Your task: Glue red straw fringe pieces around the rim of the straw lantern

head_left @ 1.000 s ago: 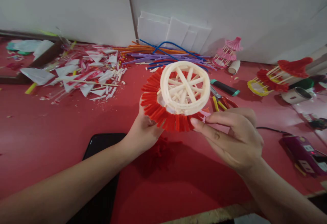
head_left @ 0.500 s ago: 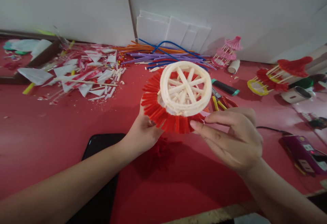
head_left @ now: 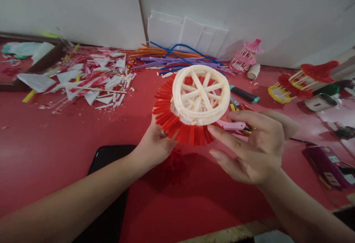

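My left hand (head_left: 156,145) is closed around the left underside of a pipe-cleaner craft piece, its fingers mostly hidden beneath. The craft piece (head_left: 191,134) has a red fringe fanning out below a cream ring (head_left: 201,119) with crossing spokes, tilted toward me. My right hand (head_left: 256,147) is to its right, fingers apart. One fingertip touches or nearly touches the fringe's lower right edge; no grip shows. Beneath the held piece, a dark red fuzzy mass (head_left: 174,161) is partly hidden; whether it joins the piece I cannot tell.
Paper and plastic scraps (head_left: 83,74) litter the back left. Pipe cleaners (head_left: 177,58) lie behind the piece. A black cutter (head_left: 245,94), a pink handle (head_left: 231,125) and pliers are near my right hand. Small pink (head_left: 246,56) and red (head_left: 318,74) towers, a purple box (head_left: 327,167) and a black phone (head_left: 108,184) surround it.
My right hand's fingers have spread apart and come off their pinch at the fringe's right edge. The pink handle shows more now. My left hand and the craft piece stay nearly in place.
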`<act>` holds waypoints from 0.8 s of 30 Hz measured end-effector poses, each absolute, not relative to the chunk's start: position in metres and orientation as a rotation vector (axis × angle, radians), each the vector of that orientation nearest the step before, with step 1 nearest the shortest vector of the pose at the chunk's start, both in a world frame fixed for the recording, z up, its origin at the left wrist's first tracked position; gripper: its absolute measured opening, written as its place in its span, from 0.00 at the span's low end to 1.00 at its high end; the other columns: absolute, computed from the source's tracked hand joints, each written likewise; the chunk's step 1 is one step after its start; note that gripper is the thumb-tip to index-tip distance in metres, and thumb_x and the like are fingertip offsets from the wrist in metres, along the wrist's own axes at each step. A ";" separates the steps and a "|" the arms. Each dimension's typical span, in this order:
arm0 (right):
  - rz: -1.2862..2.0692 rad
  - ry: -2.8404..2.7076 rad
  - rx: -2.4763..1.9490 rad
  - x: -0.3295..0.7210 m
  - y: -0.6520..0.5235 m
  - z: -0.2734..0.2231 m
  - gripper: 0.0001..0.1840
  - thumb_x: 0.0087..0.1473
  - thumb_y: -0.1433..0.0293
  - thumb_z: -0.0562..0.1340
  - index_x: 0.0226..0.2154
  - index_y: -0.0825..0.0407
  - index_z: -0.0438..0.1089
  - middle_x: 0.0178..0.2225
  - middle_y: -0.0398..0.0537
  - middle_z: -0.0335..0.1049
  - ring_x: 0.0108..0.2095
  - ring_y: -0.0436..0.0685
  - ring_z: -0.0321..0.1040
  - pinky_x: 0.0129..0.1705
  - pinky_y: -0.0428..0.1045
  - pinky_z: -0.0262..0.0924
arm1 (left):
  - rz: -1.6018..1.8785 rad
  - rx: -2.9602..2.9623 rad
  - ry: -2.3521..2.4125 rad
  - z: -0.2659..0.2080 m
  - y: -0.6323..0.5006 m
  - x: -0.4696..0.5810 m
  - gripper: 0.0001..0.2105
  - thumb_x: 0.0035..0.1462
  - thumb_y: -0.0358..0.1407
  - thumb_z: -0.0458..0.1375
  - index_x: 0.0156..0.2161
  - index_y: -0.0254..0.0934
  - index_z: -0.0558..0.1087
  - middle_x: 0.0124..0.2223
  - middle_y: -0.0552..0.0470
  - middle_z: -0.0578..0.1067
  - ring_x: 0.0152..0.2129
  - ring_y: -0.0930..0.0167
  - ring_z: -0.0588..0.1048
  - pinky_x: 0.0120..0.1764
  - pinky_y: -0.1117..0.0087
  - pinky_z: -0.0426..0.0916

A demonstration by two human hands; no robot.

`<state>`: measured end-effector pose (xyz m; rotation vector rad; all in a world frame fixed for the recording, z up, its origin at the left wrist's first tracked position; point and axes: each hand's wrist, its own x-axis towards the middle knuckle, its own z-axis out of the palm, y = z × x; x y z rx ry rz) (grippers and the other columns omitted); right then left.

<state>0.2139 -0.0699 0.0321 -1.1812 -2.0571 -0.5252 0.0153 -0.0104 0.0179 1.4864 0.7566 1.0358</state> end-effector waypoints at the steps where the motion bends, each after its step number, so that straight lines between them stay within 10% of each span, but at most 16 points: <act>1: -0.522 -2.061 -1.179 0.213 -0.070 0.032 0.18 0.52 0.57 0.63 0.47 0.40 0.72 0.48 0.52 0.64 0.45 0.64 0.64 0.45 0.63 0.60 | 1.032 1.485 0.756 0.017 -0.010 0.015 0.21 0.51 0.38 0.65 0.52 0.41 0.73 0.47 0.45 0.80 0.55 0.56 0.71 0.59 0.58 0.64; 24: -0.515 -2.024 -1.082 0.211 -0.068 0.028 0.20 0.51 0.64 0.62 0.49 0.46 0.71 0.48 0.52 0.64 0.44 0.62 0.66 0.44 0.61 0.57 | 1.023 1.419 0.722 0.013 -0.011 0.013 0.18 0.49 0.30 0.66 0.48 0.40 0.75 0.46 0.46 0.80 0.56 0.56 0.70 0.57 0.55 0.67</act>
